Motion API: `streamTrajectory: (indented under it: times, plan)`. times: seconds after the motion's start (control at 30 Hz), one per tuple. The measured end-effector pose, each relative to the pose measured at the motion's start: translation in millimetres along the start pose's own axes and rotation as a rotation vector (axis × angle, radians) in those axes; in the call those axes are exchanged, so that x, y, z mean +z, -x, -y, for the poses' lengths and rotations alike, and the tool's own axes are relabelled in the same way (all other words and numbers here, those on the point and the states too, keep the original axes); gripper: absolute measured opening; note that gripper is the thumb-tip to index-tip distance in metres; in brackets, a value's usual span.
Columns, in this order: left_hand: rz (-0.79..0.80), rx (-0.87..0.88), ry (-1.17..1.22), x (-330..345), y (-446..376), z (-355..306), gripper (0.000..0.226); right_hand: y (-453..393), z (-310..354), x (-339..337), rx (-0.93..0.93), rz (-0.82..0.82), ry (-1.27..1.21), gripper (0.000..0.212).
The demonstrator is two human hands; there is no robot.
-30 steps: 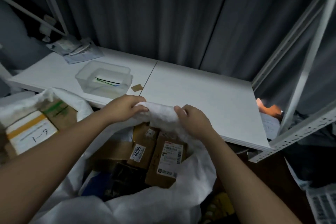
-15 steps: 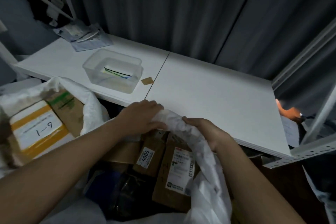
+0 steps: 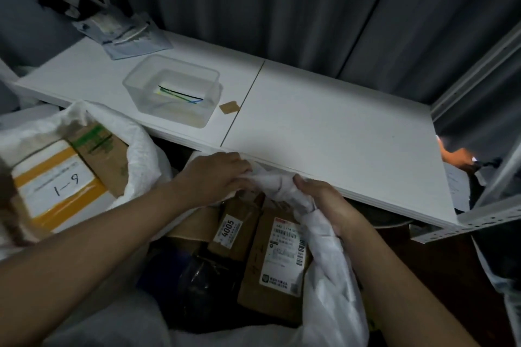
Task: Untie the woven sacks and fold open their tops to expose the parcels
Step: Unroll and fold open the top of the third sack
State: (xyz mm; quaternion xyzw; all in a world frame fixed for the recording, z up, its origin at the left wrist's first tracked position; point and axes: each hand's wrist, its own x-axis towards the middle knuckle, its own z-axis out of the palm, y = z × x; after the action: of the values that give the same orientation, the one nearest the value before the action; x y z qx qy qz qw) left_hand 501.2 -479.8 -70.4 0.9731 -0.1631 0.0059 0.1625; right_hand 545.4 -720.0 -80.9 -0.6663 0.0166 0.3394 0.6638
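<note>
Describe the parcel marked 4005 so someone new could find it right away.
Start at the white table; just below its front edge both hands grip the rim of a white woven sack. Inside stands the brown cardboard parcel, the only one whose white label carries the large number 4005.

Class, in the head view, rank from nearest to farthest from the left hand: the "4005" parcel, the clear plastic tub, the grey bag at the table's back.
1. Brown "4005" parcel, just below the left hand.
2. Clear plastic tub, on the table beyond.
3. Grey bag, far back left.
</note>
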Motion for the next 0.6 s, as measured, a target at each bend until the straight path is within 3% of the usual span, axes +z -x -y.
streamTrajectory:
  times: [0.07, 0.13, 0.2, 0.23, 0.27, 0.33, 0.37, 0.43, 0.5, 0.57, 0.6]
  plan:
    - [0.009, -0.082, 0.218, -6, 0, 19, 0.06, 2, 1, 0, -0.075, -0.003, 0.196, 0.029]
    - [0.059, -0.207, 0.484, -16, -8, 45, 0.031, 11, 1, 2, -0.218, -0.081, 0.556, 0.023]
    - [0.11, -0.312, 0.611, -25, -17, 59, 0.036, 19, -5, 8, -0.289, -0.112, 0.796, 0.021]
    - [0.134, -0.379, 0.542, -26, -22, 56, 0.031, 21, -11, 11, -0.278, -0.144, 0.852, 0.023]
    - [0.122, -0.422, 0.323, -25, -28, 49, 0.024, 20, -17, 13, -0.26, -0.191, 0.875, 0.026]
    - [0.026, -0.393, -0.137, -14, -32, 25, 0.031, 16, -17, 15, -0.263, -0.278, 0.774, 0.027]
    - [0.014, -0.316, -0.201, -7, -31, 10, 0.049, 14, -13, 15, -0.266, -0.3, 0.676, 0.024]
    - [0.006, -0.067, -0.119, 7, -29, -17, 0.068, 14, -4, 13, -0.218, -0.274, 0.444, 0.019]
    - [-0.064, 0.168, -0.188, 21, -31, -27, 0.061, 22, -3, 7, -0.121, -0.17, 0.139, 0.022]
    - [-0.102, 0.216, -0.275, 28, -39, -24, 0.051, 33, -6, -2, -0.078, -0.107, -0.013, 0.034]
    - [-0.028, 0.185, -0.267, 30, -44, -24, 0.051, 40, -9, -8, -0.07, -0.104, 0.007, 0.041]
